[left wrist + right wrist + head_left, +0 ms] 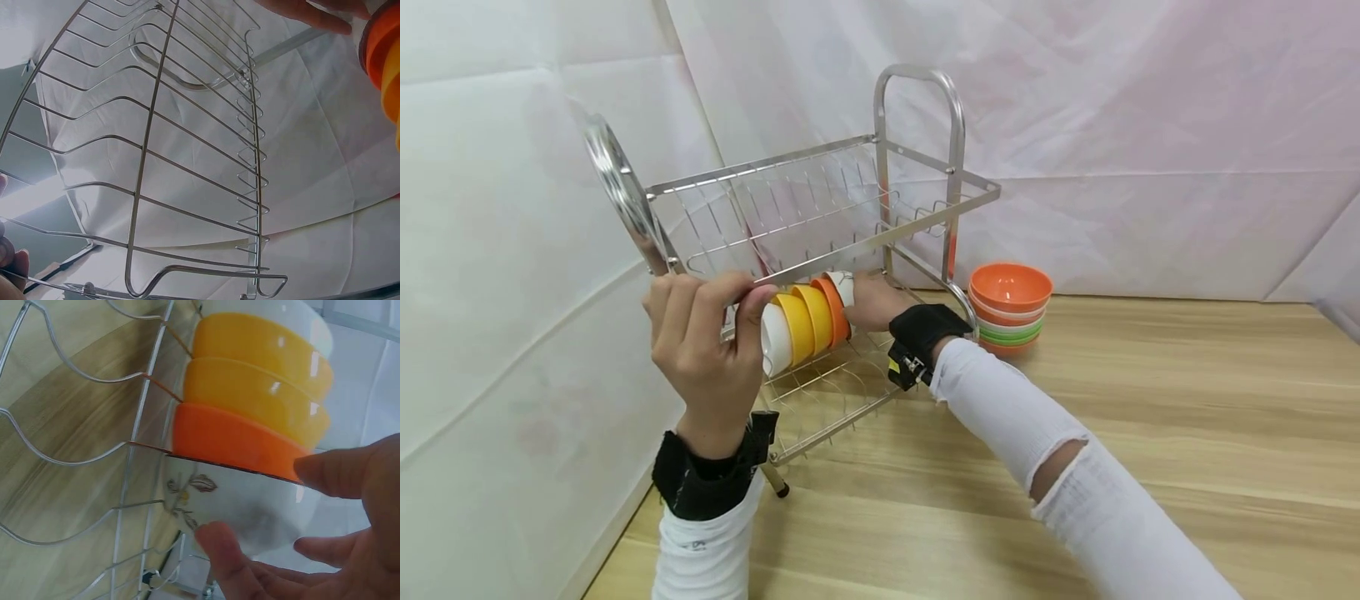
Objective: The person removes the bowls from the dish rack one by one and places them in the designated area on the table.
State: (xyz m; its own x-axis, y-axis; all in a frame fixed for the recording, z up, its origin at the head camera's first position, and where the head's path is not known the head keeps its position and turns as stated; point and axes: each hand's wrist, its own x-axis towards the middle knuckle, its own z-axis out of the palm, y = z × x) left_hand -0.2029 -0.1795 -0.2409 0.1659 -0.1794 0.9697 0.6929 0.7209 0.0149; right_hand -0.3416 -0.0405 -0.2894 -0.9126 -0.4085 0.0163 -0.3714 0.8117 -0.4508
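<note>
A two-tier metal dish rack (820,271) stands at the left of the table. My left hand (711,333) grips the upper tier's front rail near its left end, thumb and index finger at the bar. Reaching under the upper tier, my right hand (877,302) holds a white bowl with a leaf print (240,500). Its thumb is at the dark rim and the other fingers are spread around the base. This bowl stands on its side in the lower tier, at the right end of a row. Against it sit an orange bowl (237,434), two yellow bowls (250,384) and another white bowl (777,340).
A stack of orange, white and green bowls (1010,304) stands on the wooden table (1112,433) right of the rack. A pale cloth (1150,150) hangs behind and along the left side. The upper tier's wires (144,150) pass over the bowls.
</note>
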